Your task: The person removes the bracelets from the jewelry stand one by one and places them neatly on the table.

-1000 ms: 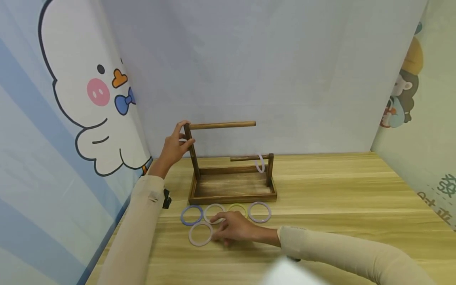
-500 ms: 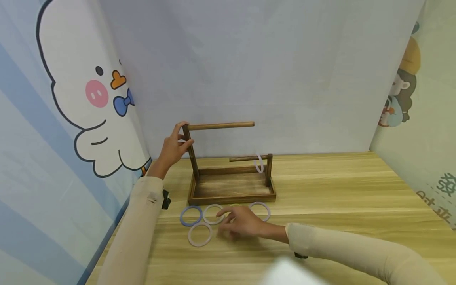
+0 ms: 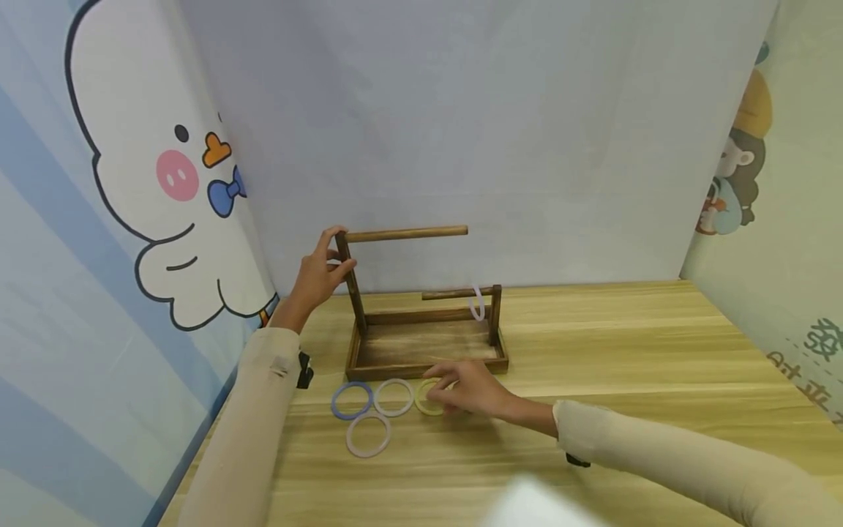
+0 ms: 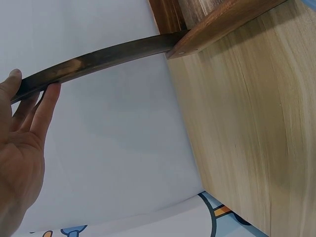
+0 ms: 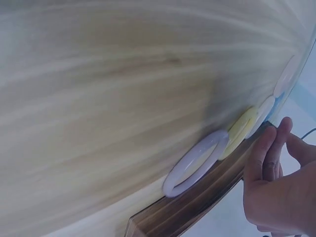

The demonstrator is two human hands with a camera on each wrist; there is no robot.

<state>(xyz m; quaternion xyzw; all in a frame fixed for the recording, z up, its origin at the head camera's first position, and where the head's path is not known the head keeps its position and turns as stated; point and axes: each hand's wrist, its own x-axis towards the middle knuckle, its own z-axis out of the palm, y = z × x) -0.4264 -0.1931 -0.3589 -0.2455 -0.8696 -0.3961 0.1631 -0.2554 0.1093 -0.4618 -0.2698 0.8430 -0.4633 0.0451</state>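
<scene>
My left hand [image 3: 316, 279] holds the top of the tall post [image 4: 98, 63] of a dark wooden rack [image 3: 421, 345], thumb on one side and fingers on the other. A pale purple ring [image 3: 483, 310] hangs on the rack's lower bar. My right hand [image 3: 476, 389] hovers over the yellow ring [image 3: 418, 399], fingers loosely bent and holding nothing. A lilac ring [image 5: 171, 183] shows in the right wrist view; my right hand hides it in the head view. To the left lie a blue ring [image 3: 334, 402], a white ring [image 3: 395, 414] and a pale pink ring [image 3: 369, 454].
The rack's upper bar [image 3: 408, 234] extends rightward from the tall post. Behind the wood-grain table [image 3: 612, 344] hangs a pale backdrop [image 3: 500, 132]. Cartoon-printed panels stand left and right. A blurred white object [image 3: 536, 505] juts in at the bottom edge.
My right hand has moved right and slightly away from me, from beside the pink ring to over the yellow ring. My left hand stays on the post.
</scene>
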